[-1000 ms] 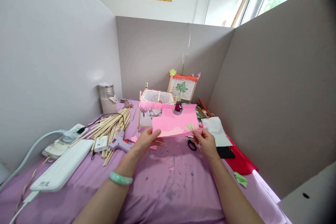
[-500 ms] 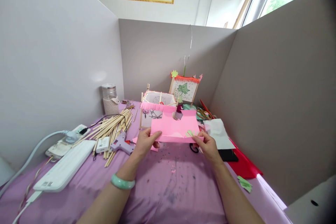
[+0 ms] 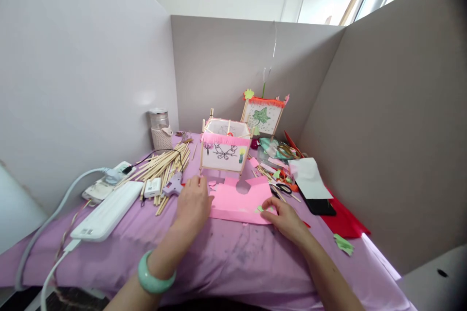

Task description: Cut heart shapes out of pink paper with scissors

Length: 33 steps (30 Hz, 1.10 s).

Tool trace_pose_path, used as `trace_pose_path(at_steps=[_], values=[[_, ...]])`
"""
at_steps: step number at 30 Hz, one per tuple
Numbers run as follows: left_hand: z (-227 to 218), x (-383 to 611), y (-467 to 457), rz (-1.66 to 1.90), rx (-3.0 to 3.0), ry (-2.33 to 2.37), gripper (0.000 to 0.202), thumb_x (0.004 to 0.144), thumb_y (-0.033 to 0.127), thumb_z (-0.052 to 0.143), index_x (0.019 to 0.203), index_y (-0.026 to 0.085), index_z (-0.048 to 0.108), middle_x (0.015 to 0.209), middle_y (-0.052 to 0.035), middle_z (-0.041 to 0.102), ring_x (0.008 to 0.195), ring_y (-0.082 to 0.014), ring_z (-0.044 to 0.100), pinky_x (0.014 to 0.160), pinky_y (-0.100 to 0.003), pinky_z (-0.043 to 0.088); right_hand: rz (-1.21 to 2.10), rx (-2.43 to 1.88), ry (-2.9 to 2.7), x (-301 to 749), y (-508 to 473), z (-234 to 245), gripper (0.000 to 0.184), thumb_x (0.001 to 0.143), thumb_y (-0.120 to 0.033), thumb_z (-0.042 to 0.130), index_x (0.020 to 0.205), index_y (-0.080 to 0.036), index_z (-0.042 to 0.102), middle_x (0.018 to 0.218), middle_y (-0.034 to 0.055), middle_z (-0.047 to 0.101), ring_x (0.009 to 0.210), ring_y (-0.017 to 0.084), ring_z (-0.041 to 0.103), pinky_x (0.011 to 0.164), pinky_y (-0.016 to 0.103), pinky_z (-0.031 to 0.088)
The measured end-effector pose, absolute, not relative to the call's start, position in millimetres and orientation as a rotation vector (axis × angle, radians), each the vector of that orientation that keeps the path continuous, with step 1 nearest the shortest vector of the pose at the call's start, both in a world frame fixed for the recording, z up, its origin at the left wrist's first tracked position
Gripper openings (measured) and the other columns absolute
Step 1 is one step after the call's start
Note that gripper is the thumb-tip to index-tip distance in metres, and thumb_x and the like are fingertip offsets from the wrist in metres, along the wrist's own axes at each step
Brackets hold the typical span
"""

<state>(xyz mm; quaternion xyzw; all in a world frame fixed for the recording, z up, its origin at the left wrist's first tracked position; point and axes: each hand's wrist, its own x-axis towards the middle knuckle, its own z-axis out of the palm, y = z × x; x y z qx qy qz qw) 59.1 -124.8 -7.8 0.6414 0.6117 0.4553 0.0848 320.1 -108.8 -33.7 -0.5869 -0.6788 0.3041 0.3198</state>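
Observation:
A folded pink paper sheet [image 3: 237,201] lies flat on the purple tablecloth [image 3: 233,262] in front of me. My left hand [image 3: 193,204], with a green bangle on its wrist, rests on the sheet's left edge with fingers bent down on it. My right hand [image 3: 286,216] presses the sheet's right corner, and its fingertips pinch a small green paper scrap [image 3: 260,208]. Just behind the sheet stands a paper lantern with pink fringe [image 3: 224,148].
Bamboo sticks [image 3: 166,165], a glue gun [image 3: 174,185], a power strip [image 3: 107,182] and a white box [image 3: 107,211] lie at the left. Scissors [image 3: 283,188], white paper [image 3: 309,179], a black phone and red paper sit at the right. A second lantern [image 3: 263,114] stands at the back. Grey partitions close three sides.
Both hands have lowered the pink sheet from the air down flat onto the tablecloth. The camera has tilted down, so the lantern behind the sheet is uncovered.

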Motion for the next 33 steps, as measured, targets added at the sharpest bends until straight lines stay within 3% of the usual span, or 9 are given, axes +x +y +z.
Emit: trace_pose_path(at_steps=[2,4,8,11,13,16,19,27,33], values=[[-13,77,-142,1.291,2.259,1.736,0.026,0.082,0.017,0.053,0.106,0.017,0.063,0.114,-0.0169,0.062,0.111,-0.0314,0.055,0.096,-0.047,0.040,0.682,-1.574,-1.836,317,-112,-37,0.012,0.068,-0.027,0.060,0.079,-0.022,0.063,0.076,0.0006,0.066,0.070,0.020,0.059,0.063,0.028,0.041],[-24,97,-157,1.005,2.573,1.389,0.032,0.089,0.020,0.044,0.116,0.019,0.061,0.123,-0.0147,0.061,0.116,-0.0271,0.054,0.103,-0.044,0.038,0.644,-1.562,-1.881,316,-114,-38,0.014,0.071,-0.027,0.057,0.083,-0.022,0.062,0.085,0.0022,0.069,0.079,0.022,0.061,0.071,0.031,0.042],[-49,119,-173,0.566,2.632,1.341,0.052,0.091,0.039,0.045,0.133,0.009,0.050,0.140,-0.0189,0.048,0.133,-0.0320,0.040,0.111,-0.051,0.026,0.572,-1.676,-1.932,316,-123,-36,0.018,0.075,-0.029,0.057,0.091,-0.022,0.061,0.092,0.0057,0.069,0.083,0.025,0.063,0.076,0.036,0.043],[-55,119,-174,0.481,2.619,1.362,0.059,0.092,0.048,0.040,0.139,0.013,0.044,0.145,-0.0176,0.041,0.137,-0.0321,0.034,0.113,-0.059,0.016,0.226,-1.852,-1.853,313,-138,-36,0.023,0.078,-0.033,0.059,0.096,-0.020,0.063,0.098,0.0137,0.067,0.091,0.033,0.062,0.079,0.045,0.044],[-53,115,-174,0.461,2.624,1.357,0.060,0.092,0.051,0.036,0.141,0.016,0.042,0.146,-0.0163,0.040,0.137,-0.0324,0.033,0.112,-0.064,0.011,0.005,-1.723,-1.837,305,-149,-40,0.028,0.083,-0.034,0.056,0.104,-0.018,0.065,0.115,0.0190,0.062,0.109,0.037,0.055,0.089,0.051,0.041],[-45,113,-174,0.396,2.609,1.331,0.056,0.094,0.046,0.034,0.143,0.019,0.038,0.148,-0.0142,0.037,0.139,-0.0324,0.030,0.109,-0.068,0.009,0.128,-1.309,-2.125,288,-166,-54,0.049,0.086,-0.043,0.056,0.129,-0.020,0.055,0.139,0.0151,0.050,0.126,0.033,0.046,0.102,0.048,0.039],[-42,112,-175,0.327,2.609,1.298,0.053,0.095,0.037,0.033,0.146,0.023,0.033,0.150,-0.0116,0.034,0.141,-0.0309,0.026,0.110,-0.067,0.010,0.184,-1.223,-2.314,278,-178,-69,0.066,0.087,-0.050,0.053,0.143,-0.019,0.040,0.145,0.0141,0.044,0.131,0.031,0.043,0.107,0.049,0.037],[-41,102,-176,0.326,2.650,1.464,0.053,0.096,0.039,0.031,0.139,0.011,0.043,0.146,-0.0151,0.040,0.138,-0.0271,0.032,0.113,-0.054,0.023,-0.125,-1.428,-2.379,297,-186,-84,0.066,0.091,-0.054,0.043,0.136,-0.006,0.048,0.143,0.0203,0.042,0.134,0.033,0.040,0.106,0.051,0.037],[-51,86,-177,0.461,2.679,1.566,0.048,0.094,0.034,0.039,0.132,0.007,0.050,0.141,-0.0179,0.046,0.134,-0.0281,0.040,0.111,-0.048,0.030,-0.366,-1.453,-2.279,306,-186,-99,0.065,0.090,-0.053,0.045,0.130,-0.003,0.053,0.137,0.0232,0.050,0.126,0.034,0.049,0.100,0.048,0.042]])
